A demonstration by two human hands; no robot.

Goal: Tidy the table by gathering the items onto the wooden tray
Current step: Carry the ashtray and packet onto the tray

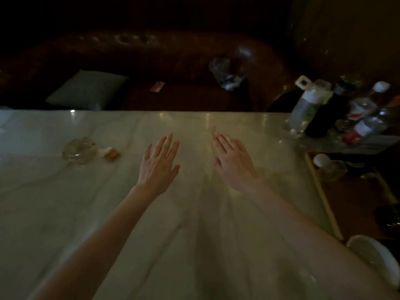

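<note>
Well left of the left hand's (159,163) fingers (167,140), glass ashtray (78,150)

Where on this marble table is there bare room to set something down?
The marble table is bare between the glass ashtray and the left hand, and from the right hand to the bottles. The near stretch between the forearms is bare too. The far right corner is crowded with bottles.

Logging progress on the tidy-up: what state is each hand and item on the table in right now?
left hand: open, fingers spread, holding nothing
right hand: open, holding nothing
glass ashtray: upright on the marble table, not gathered
small orange-and-white item: beside the ashtray, too blurred to identify
bottles: clustered at the far right corner
</note>
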